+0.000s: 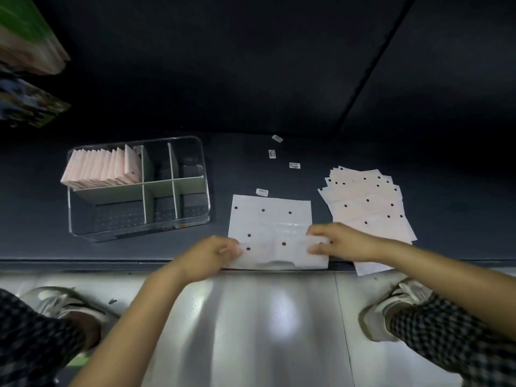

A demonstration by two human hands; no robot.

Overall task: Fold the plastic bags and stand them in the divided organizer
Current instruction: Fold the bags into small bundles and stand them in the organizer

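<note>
- Left hand (215, 254): its fingers (230, 250) are curled and pinch the near left edge of a pale bag (269, 222), which has dark dots on it.
- Right hand (339, 241): its fingers (317, 248) pinch the near right edge of the same bag, thumb and fingertips closed on the plastic.
- The bag lies flat on the dark bench (195, 252), its near edge at the bench's front rim. The strip nearest the person looks lifted or turned over, so the first fold seems to be starting; this is a judgement from the doubled look of that edge.
- Just right of the bag, a loose fanned stack (368, 202) of the same dotted bags lies flat and unfolded, one corner hanging over the bench edge. The exact count cannot be told, but several remain.
- Left of the bag stands a clear organizer (195, 222) with pale dividers. Its far left compartment holds a row of folded bags (103, 171), standing upright and packed close together.
- The other compartments look empty.
- Four small white labels (294, 165) lie scattered on the bench beyond the bag.
- Progress, as judged: roughly one compartment is filled, one bag is in hand, and the stack still needs folding and standing.
- Below the bench, pale floor (251, 331), two shoes and checked trouser legs show.
</note>
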